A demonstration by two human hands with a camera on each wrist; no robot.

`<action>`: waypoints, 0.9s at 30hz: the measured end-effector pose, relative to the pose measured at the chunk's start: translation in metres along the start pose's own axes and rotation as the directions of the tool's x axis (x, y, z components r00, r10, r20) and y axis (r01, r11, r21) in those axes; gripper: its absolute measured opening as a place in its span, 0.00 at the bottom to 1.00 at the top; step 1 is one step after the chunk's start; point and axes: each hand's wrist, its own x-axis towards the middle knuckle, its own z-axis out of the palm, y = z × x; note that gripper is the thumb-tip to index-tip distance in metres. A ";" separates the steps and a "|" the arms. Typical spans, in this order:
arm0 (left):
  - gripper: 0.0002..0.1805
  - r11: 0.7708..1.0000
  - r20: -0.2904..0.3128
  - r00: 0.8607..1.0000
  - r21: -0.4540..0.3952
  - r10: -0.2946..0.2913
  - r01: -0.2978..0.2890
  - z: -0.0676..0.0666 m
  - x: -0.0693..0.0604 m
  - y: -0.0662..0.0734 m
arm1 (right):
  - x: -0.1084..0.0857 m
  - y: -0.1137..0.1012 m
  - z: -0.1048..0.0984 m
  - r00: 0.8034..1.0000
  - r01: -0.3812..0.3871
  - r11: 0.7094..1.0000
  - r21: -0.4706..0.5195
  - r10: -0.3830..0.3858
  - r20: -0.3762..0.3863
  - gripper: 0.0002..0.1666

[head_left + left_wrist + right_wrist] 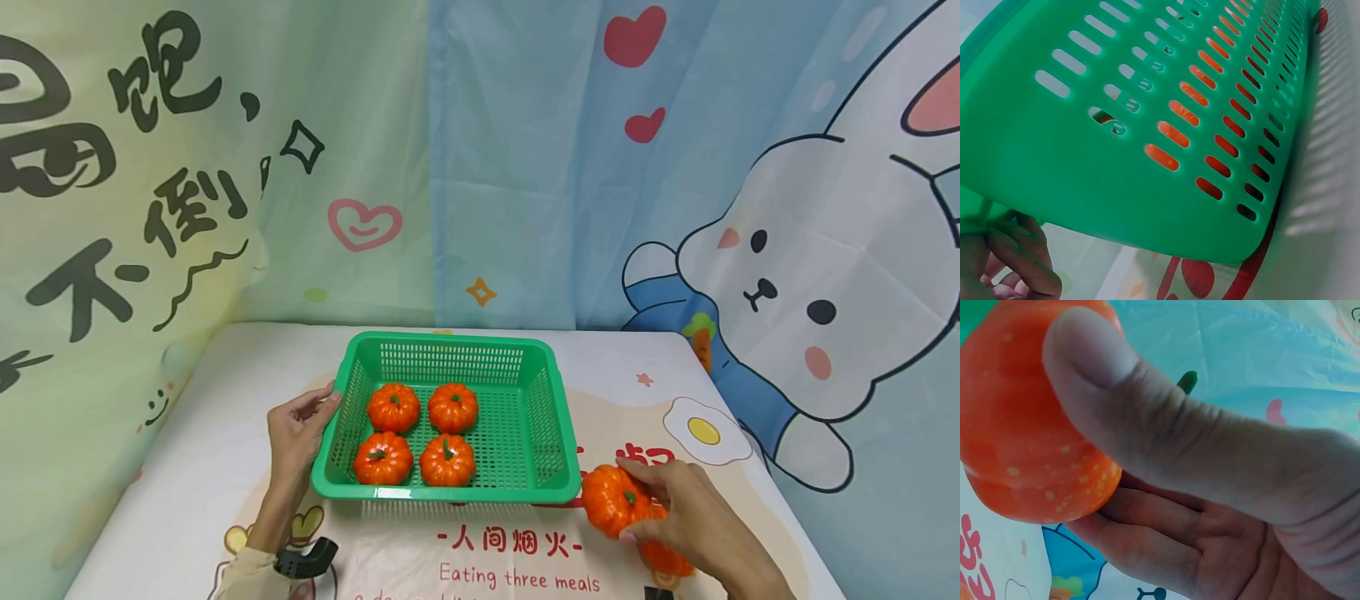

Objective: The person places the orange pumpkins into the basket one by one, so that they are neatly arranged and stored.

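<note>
A green plastic basket (534, 492) with slotted walls stands on the table, several small orange toy pumpkins (393, 408) grouped in its left half. At its left rim, my left hand (298, 433) grips the edge between thumb and fingers; the left wrist view shows curled fingers (1022, 256) under the rim. To the right of the basket, my right hand (693, 512) pinches a glossy orange toy pumpkin (611, 500) with a green stem. The right wrist view shows the thumb (1094, 356) across that pumpkin (1016, 425). More orange (663, 557) shows below the right hand, partly hidden by it.
A printed cloth (517, 562) with red lettering and a fried egg picture (705, 429) covers the table. Behind the table hangs a curtain (510, 167) with hearts and a large rabbit. A black band (307, 558) is on the left wrist.
</note>
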 end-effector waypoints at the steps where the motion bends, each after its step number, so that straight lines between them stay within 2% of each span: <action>1: 0.16 1.000 0.000 1.000 0.000 0.001 -0.001 0.000 0.000 0.000 | 0.000 -0.001 -0.001 1.000 0.002 1.000 -0.001 -0.002 -0.003 0.52; 17: 0.15 1.000 -0.004 1.000 0.000 0.001 -0.001 0.000 0.000 0.001 | -0.001 -0.005 -0.006 1.000 0.020 1.000 -0.008 -0.020 0.003 0.52; 27: 0.16 1.000 -0.002 1.000 -0.005 -0.008 0.008 0.000 0.000 0.002 | -0.001 -0.011 -0.010 0.999 0.047 0.998 -0.038 -0.048 -0.021 0.53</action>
